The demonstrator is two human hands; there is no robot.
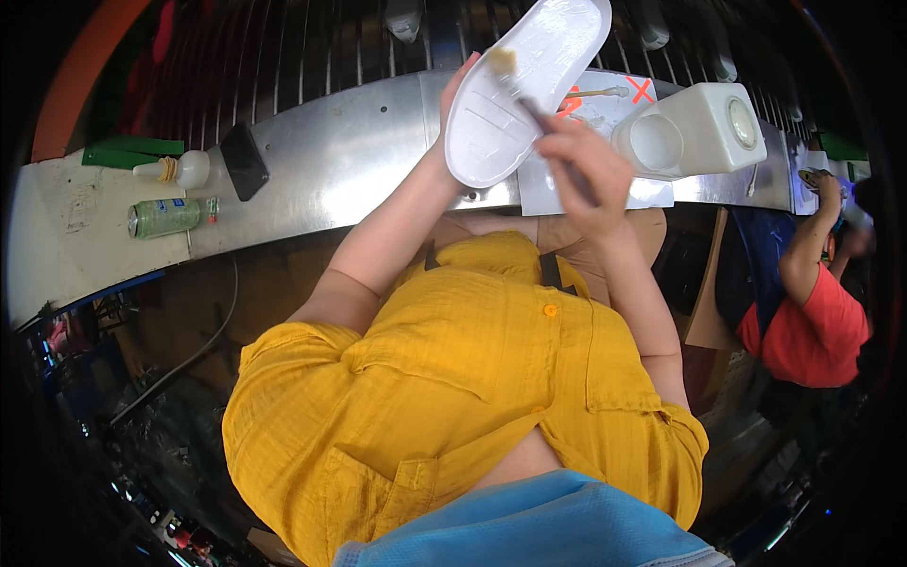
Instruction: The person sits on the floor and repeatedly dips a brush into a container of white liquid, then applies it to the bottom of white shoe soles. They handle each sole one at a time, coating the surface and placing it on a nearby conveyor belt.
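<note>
My left hand grips a white shoe sole by its left edge, mostly hidden behind it. The sole is tilted up above the metal bench edge, and its face has a wet shine. In my right hand is a brush, its handle inside closed fingers. Yellowish bristles touch the upper part of the sole; the brush is somewhat blurred. Close to the right hand, a white plastic jug with a cut opening lies on its side. A thin stick with a whitish tip lies behind the hand.
A white board with red marks lies under the jug. To the left are a dark phone, a squeeze bottle and a green can. Metal bars run behind the bench. A co-worker in red sits at right.
</note>
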